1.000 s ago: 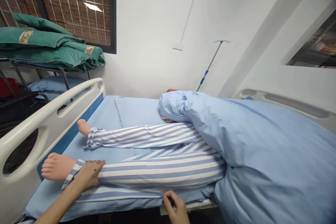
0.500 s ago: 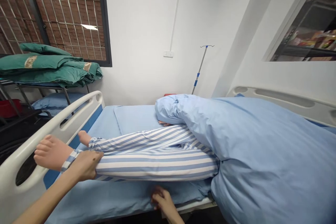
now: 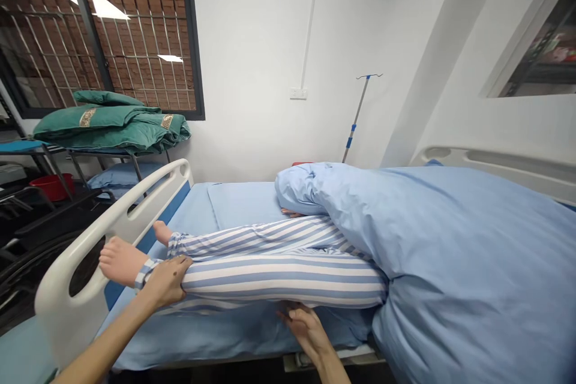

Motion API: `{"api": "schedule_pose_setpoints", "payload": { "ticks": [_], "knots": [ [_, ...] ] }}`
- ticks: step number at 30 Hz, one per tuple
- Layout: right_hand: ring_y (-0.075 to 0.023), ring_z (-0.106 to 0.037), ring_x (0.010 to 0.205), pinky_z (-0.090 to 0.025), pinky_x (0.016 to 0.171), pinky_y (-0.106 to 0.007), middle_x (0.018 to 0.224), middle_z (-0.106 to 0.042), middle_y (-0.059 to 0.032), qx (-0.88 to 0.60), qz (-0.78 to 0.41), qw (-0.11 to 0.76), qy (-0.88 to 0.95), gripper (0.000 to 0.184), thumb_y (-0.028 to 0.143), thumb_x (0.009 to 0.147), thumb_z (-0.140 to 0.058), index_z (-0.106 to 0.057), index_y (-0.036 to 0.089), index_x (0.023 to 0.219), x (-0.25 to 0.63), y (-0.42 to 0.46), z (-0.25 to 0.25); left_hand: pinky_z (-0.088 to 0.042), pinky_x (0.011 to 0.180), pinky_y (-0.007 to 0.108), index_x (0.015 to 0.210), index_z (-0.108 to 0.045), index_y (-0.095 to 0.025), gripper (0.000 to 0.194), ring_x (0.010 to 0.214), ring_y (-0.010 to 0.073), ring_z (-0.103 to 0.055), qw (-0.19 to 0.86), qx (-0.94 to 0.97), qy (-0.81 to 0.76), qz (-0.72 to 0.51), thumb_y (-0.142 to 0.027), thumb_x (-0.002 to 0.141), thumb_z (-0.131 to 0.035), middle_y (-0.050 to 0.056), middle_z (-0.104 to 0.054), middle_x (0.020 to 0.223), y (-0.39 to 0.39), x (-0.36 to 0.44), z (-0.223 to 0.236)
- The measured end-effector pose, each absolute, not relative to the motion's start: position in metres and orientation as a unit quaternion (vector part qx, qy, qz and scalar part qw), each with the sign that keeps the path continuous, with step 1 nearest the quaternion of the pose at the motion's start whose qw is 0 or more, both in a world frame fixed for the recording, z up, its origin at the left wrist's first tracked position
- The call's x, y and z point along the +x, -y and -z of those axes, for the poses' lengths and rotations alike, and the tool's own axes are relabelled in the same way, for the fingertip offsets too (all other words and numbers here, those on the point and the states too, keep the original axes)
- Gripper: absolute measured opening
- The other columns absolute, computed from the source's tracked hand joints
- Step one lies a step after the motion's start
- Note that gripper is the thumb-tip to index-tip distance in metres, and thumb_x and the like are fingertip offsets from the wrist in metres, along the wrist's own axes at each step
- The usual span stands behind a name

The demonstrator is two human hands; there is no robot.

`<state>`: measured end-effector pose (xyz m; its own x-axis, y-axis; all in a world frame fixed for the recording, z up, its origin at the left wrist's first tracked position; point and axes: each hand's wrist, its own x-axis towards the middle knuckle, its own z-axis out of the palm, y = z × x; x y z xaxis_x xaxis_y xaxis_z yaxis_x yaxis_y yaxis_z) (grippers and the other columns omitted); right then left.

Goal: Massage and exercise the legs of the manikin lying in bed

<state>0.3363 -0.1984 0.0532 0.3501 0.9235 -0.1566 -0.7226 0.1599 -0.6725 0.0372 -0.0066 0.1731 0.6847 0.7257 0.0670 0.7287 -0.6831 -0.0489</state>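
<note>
A figure's near leg, in blue-and-white striped trousers, lies along the bed with its smooth bare foot at the left. It looks like a manikin's leg. My left hand wraps round this leg just above the ankle, over the trouser cuff. Below the knee area, my right hand is palm up with fingers stretched out, their tips partly hidden beneath the leg. The far leg rests behind on the sheet. A blue quilt covers the figure above the thighs; part of a hand shows at its edge.
The bed's white footboard stands left, its headboard right. Behind the bed rises an IV pole. Folded green quilts lie under the window, near a red basin and a wheelchair.
My right hand has risen from beside the mattress edge to the leg's underside, turning palm up. My left hand keeps its hold. The view has turned slightly left.
</note>
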Motion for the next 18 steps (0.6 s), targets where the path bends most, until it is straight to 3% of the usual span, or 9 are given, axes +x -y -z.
{"api": "schedule_pose_setpoints", "payload": {
  "ticks": [6,11,18],
  "knots": [
    [-0.0262,-0.053,0.102,-0.042,0.088,-0.047,0.100,-0.064,-0.0046,-0.301,-0.539,0.770,0.165,0.031,0.010,0.052,-0.070,-0.067,0.022,0.081,0.348,0.205,-0.093,-0.039,0.086,0.033,0.111,-0.049,-0.020,0.058,0.106,0.0253,-0.050,-0.064,-0.897,0.430,0.084,-0.022,0.053,-0.053,0.007,-0.053,0.119,0.012,0.065,-0.136],
    [-0.0265,-0.053,0.104,-0.037,0.095,-0.051,0.104,-0.062,-0.0036,-0.278,-0.531,0.780,0.180,0.030,0.014,0.058,-0.069,-0.067,0.022,0.086,0.351,0.207,-0.112,-0.039,0.088,0.032,0.111,-0.049,-0.022,0.058,0.105,0.0238,-0.051,-0.118,-0.879,0.437,0.152,-0.021,0.053,-0.053,0.005,-0.056,0.116,0.024,0.087,-0.115],
    [-0.0244,-0.056,0.095,-0.037,0.095,-0.052,0.090,-0.065,-0.0029,-0.297,-0.521,0.781,0.173,0.024,0.014,0.057,-0.070,-0.068,0.022,0.080,0.348,0.209,-0.110,-0.038,0.091,0.034,0.116,-0.046,-0.020,0.063,0.106,0.0239,-0.051,-0.127,-0.861,0.456,0.183,-0.019,0.053,-0.052,0.006,-0.055,0.118,0.035,0.099,-0.071]
  ]
}}
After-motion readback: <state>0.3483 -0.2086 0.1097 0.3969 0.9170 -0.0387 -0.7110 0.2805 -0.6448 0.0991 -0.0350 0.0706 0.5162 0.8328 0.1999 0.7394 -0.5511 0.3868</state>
